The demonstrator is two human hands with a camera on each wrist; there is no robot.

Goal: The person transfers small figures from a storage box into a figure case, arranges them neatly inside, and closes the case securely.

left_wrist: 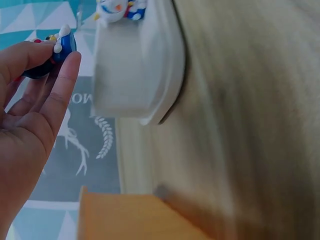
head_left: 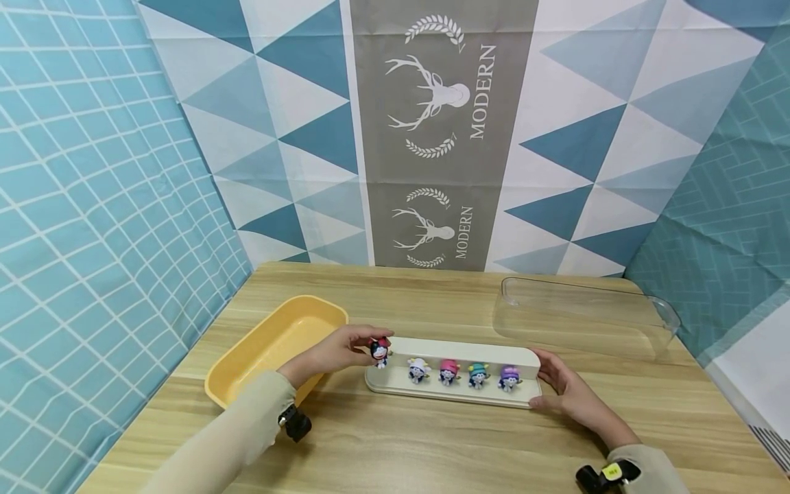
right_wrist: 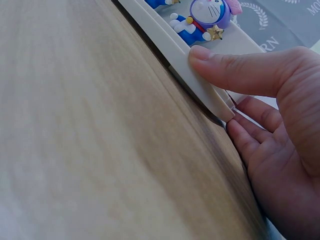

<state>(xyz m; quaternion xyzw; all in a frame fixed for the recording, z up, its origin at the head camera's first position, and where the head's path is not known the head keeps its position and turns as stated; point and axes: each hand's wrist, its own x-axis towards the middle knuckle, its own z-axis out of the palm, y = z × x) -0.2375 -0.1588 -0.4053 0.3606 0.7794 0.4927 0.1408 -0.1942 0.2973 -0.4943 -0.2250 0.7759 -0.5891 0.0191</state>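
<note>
My left hand pinches a small cartoon cat figurine with a red and dark hat. It is raised at the left end of a long white display stand; in the left wrist view the blue underside of the figurine hangs apart from the stand. Along the stand sit several like figurines, with white, pink, teal and purple hats. My right hand grips the stand's right end, thumb on the front rim, fingers behind, near the purple-hatted figurine.
A yellow plastic tub stands at the left, beneath my left forearm. At the back right lies a long transparent cover. The wooden table ends at patterned cloth walls on the back and sides.
</note>
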